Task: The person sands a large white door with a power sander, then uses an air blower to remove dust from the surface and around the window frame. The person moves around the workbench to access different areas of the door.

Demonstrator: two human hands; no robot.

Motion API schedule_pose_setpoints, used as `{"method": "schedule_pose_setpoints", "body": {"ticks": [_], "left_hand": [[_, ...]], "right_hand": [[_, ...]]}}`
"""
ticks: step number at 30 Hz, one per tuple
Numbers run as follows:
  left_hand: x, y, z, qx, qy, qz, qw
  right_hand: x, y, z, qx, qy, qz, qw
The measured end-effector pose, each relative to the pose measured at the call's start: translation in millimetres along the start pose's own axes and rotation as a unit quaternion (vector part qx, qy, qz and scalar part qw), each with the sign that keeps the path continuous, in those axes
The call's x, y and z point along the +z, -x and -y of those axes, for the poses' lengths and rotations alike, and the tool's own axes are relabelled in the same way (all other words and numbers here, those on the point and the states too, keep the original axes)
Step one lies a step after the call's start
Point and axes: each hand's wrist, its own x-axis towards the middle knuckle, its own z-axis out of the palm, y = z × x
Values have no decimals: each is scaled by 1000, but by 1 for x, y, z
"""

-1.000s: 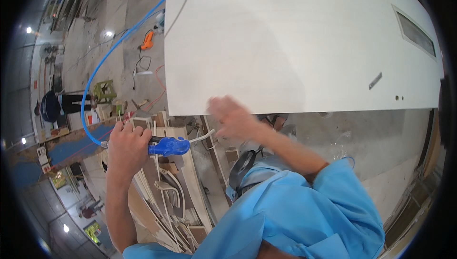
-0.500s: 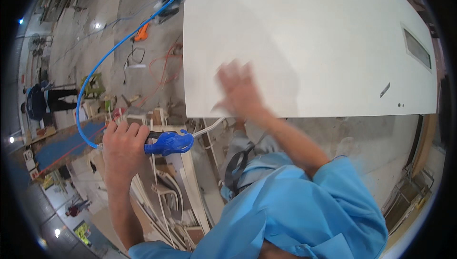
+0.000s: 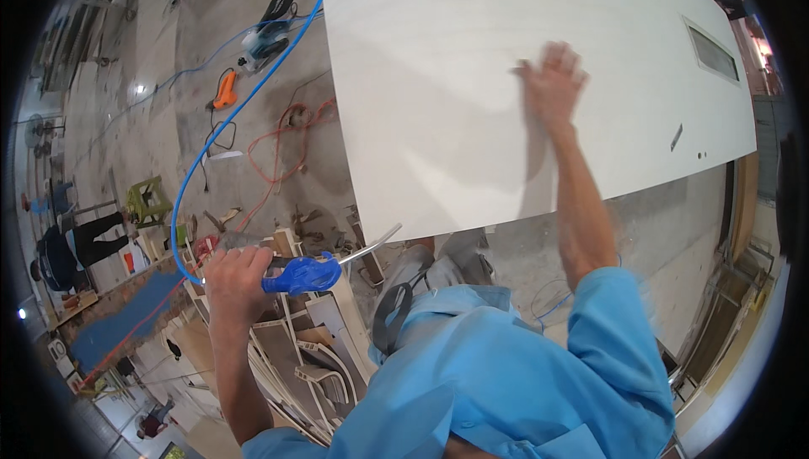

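My left hand point(image 3: 236, 284) is wrapped round the handle of a blue air blow gun point(image 3: 303, 274). The gun's bent metal nozzle points right, toward the near left corner of a large white door panel point(image 3: 430, 80). A blue air hose point(image 3: 196, 168) runs from the handle end and curves up past the panel's left edge. Over the panel, right of its middle, my right hand point(image 3: 554, 86) is open with fingers stretched out and nothing in it. Whether its palm touches the surface, I cannot tell. A slotted window point(image 3: 715, 50) and small lock cutouts point(image 3: 677, 137) show at the panel's right.
On the floor at left lie an orange power tool point(image 3: 225, 91), a sander-like tool with a black bag point(image 3: 268, 37) and a red cord point(image 3: 278, 145). A green stool point(image 3: 149, 200) stands beyond. Wood strips point(image 3: 295, 358) are stacked near my left arm. Another person point(image 3: 80, 244) is at far left.
My right hand has swept right and farther over the panel. My left hand and the blow gun sit slightly lower and to the right in view, and the view itself has shifted.
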Motion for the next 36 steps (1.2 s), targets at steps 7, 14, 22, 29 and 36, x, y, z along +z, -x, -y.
{"method": "schedule_pose_setpoints", "body": {"ticks": [7,14,22,29,36], "left_hand": [[8,-8,28,-33,6,27,999],[15,-38,11,-68,69,-43,994],[18,-125,-93,40,166,-109,979],[0,-204,-248,62,168,-16,984],[-18,-298,-409,-76,320,177,927]], "right_hand": [[-63,201,244,-545,-355,237,721],[-43,155,54,-142,-326,-62,932],[-60,53,-252,376,-49,-197,904],[-60,0,-403,450,14,-58,891],[-51,-12,-465,432,-225,-128,864]]}}
